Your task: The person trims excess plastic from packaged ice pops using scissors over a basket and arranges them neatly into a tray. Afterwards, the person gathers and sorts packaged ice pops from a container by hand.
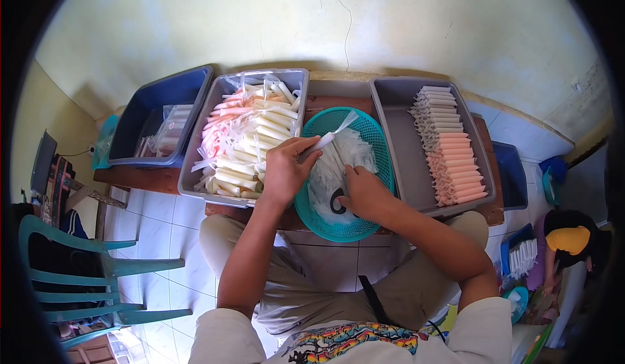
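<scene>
My left hand (284, 172) is closed around a slim white ice pop (323, 143) in a plastic tube, its loose clear end pointing up and right. My right hand (370, 193) is over a round turquoise basket (302, 211), its thumb at the black handle loop of a pair of scissors (336, 201). The blades are hard to make out. Clear plastic scraps (355, 149) fill the basket beneath both hands. To the left, a grey tub (190, 169) holds a heap of cream and pink ice pops (263, 130).
On the right, a grey tray (407, 162) holds a neat column of white and pink ice pops (452, 159). A dark blue tub (146, 104) with packets stands far left, on the wooden bench (140, 178). A green plastic chair (78, 279) and another person (569, 240) flank me.
</scene>
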Available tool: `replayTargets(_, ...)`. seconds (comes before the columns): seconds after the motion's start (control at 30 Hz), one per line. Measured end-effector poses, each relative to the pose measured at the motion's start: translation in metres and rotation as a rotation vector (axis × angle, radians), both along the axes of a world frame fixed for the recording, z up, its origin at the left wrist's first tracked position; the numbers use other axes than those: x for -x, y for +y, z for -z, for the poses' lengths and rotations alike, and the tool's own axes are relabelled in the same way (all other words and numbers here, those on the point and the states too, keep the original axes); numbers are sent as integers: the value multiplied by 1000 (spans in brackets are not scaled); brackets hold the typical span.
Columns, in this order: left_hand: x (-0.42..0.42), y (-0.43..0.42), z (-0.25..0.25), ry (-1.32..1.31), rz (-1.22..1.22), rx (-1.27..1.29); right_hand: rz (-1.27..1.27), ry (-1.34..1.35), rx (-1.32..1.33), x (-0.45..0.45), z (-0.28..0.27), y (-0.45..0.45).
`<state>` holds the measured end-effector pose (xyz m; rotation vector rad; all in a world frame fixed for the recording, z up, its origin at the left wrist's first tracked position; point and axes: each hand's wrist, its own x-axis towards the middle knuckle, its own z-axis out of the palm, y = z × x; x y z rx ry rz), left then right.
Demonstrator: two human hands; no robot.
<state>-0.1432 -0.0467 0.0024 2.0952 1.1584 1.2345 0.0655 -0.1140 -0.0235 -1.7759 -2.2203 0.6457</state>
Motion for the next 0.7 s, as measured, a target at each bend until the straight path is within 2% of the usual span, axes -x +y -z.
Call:
replayTargets(0.07,0,0,-1,-2,1,-3,7,-57,120,5,3,0)
replayTargets(0.27,1,0,4,10,2,-3,81,-60,155,17,12,-2)
replayTargets(0.63,-2,0,3,-27,-2,-79,69,6,80,7,27,3)
replayTargets(0.7,-1,1,2,-33,-9,-95,48,18,68,3,16,3)
